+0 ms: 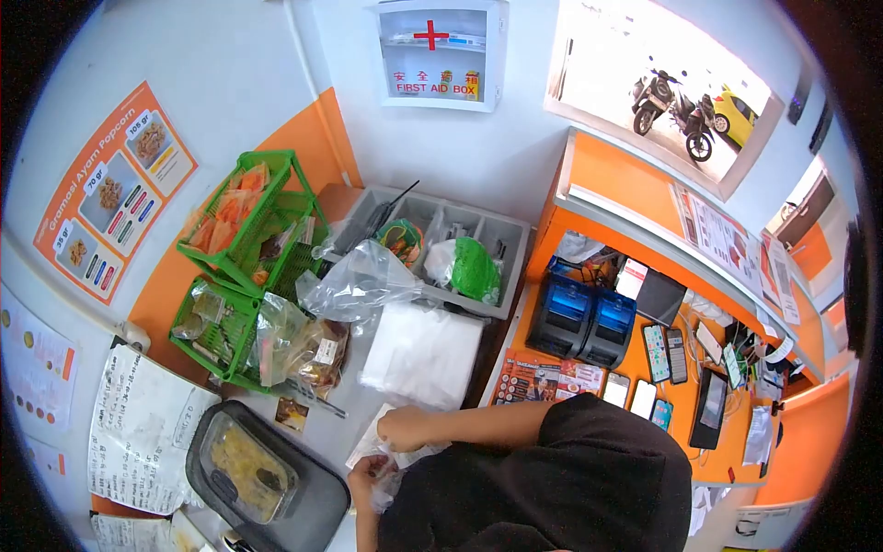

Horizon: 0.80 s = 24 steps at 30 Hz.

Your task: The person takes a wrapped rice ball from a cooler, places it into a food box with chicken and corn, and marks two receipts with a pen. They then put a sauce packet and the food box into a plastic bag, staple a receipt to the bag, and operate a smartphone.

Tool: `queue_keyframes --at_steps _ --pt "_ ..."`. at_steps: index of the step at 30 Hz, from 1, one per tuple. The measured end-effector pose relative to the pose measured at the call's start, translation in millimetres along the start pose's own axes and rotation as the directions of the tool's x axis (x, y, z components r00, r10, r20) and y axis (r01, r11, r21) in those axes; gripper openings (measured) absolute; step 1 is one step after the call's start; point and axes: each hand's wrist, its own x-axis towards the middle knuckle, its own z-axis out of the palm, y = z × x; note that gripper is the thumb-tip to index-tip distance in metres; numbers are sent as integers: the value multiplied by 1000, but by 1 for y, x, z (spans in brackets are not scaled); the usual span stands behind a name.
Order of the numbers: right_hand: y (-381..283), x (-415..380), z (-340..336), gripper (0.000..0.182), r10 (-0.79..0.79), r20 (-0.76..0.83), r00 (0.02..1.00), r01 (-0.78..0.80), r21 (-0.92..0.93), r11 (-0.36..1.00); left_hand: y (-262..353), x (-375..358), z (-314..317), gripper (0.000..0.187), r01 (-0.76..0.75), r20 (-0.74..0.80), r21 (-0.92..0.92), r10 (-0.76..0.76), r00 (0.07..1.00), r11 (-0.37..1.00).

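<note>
My right hand (402, 430) is closed, its fingers curled down over a white sheet or packet (367, 440) at the table's front edge. Just below it, my left hand (367, 478) has its fingers pinched on a crumpled clear plastic bag (387, 488). Part of that plastic shows under my right wrist as well. My fingertips are small and partly hidden. Beyond my hands lies a stack of white paper (423, 354). To the left rests a clear lidded tub of yellowish food (248, 467) on a dark grey tray (324, 504).
Green baskets (248, 276) with packets stand at the back left, near clear bags (317, 354). A grey divided bin (510, 267) sits behind the paper. On the right, an orange counter (515, 340) carries blue-black printers (586, 317) and several phones (656, 352).
</note>
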Motion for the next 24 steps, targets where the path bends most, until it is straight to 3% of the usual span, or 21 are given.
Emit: queue_keyframes --at_steps 2,4,8,10,11,12,13,14,15,17,20,22,24 --pt "5 -8 -9 32 -13 4 1000 13 48 999 14 -7 4 28 14 -24 -34 -15 1000 999" --pt "11 -19 -15 34 -15 -17 1000 16 89 996 23 -12 6 29 -27 -25 103 30 999 994" --pt "44 -7 -24 35 124 -383 915 -7 291 957 30 -27 0 29 -14 -24 249 20 1000 968" --pt "73 23 0 42 155 -529 834 49 351 935 -14 -43 -10 29 112 -21 132 -110 994 985" --pt "86 29 5 44 159 -569 807 10 282 959 -27 -65 -15 30 205 -40 66 -202 978 977" --pt "99 26 -15 45 247 -468 849 -44 402 914 6 -64 -9 32 302 -65 -23 -303 951 953" --pt "132 22 -60 49 257 -593 763 -41 353 935 23 -9 -6 34 202 -17 276 -206 978 940" --pt "130 26 -40 50 231 -559 797 -26 350 936 -16 -55 -5 33 185 -91 97 -176 980 978" --pt "113 30 -25 50 179 -526 831 26 358 934 -22 -87 -16 31 242 -14 -44 -243 970 969" --pt "108 43 -41 51 111 -530 841 121 384 915 17 -55 -27 31 62 -82 82 -55 995 995" --pt "92 57 -42 53 8 -578 816 306 444 842 38 -48 -23 32 86 -76 -110 -95 993 990" --pt "66 46 -39 55 -45 -724 689 333 260 906 51 -46 -21 34 57 -31 -144 -62 998 988" --pt "43 32 -35 58 -220 -828 516 302 -65 951 47 -44 -17 35 24 -7 -104 -25 1000 994"
